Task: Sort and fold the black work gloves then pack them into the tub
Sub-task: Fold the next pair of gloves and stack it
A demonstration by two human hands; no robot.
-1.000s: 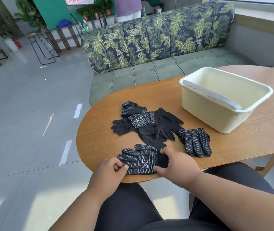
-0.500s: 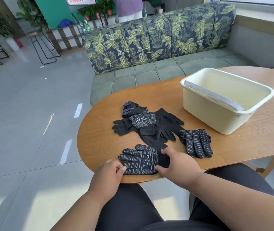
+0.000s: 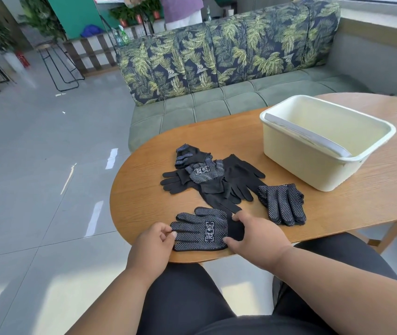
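Observation:
A black dotted glove (image 3: 202, 230) with a white logo lies flat at the near edge of the wooden table (image 3: 144, 184), fingers pointing left. My left hand (image 3: 155, 244) pinches its fingertips. My right hand (image 3: 256, 234) grips its cuff, thumb on the near side. Behind it lies a loose pile of black gloves (image 3: 213, 176), some dotted, some plain. To the right of the pile sits a separate stack of dotted gloves (image 3: 282, 203). A cream plastic tub (image 3: 294, 155) stands at the back right, with a grey handle bar across its left rim.
A green sofa (image 3: 216, 105) with a leaf-print back runs behind the table. Grey tiled floor (image 3: 35, 177) opens to the left, with metal stools and plants far off. A person stands behind the sofa. My lap is below the table's near edge.
My left hand has closed its thumb and fingers onto the glove's fingertips. My right hand stays on the cuff. The glove has barely shifted.

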